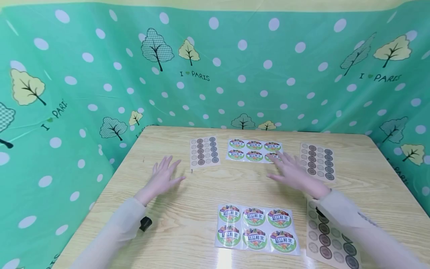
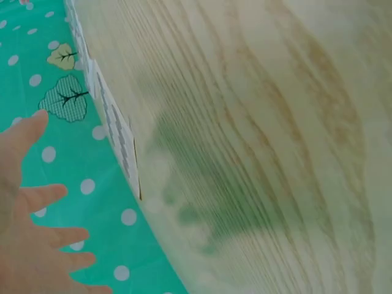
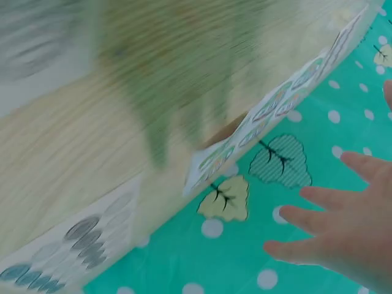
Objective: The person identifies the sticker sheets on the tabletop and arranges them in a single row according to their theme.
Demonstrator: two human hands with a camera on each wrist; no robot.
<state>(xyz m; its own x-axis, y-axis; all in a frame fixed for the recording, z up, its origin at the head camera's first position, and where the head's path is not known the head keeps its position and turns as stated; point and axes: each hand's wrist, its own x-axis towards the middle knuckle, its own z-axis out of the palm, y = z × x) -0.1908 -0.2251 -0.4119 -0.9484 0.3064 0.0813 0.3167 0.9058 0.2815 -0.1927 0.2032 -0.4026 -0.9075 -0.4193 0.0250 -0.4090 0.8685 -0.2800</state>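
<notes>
Both hands hover over a wooden table with fingers spread and nothing in them. My left hand (image 1: 162, 178) is over the left half, nearest a small sheet of round stickers (image 1: 204, 152) at the back. My right hand (image 1: 290, 172) is over the right half; its fingertips overlap a fruit-label sticker sheet (image 1: 254, 150) in the head view. Behind that wrist lies another sheet of round stickers (image 1: 317, 161). Nearer the front are a second fruit-label sheet (image 1: 256, 229) and a sheet of round stickers (image 1: 330, 243), partly hidden under the right forearm.
The wooden table (image 1: 201, 194) ends at a green dotted cloth (image 1: 242, 93) that hangs behind and on both sides. A small black object (image 1: 145, 223) shows beside the left sleeve. A tiny dark bit (image 1: 192, 171) lies by the back left sheet.
</notes>
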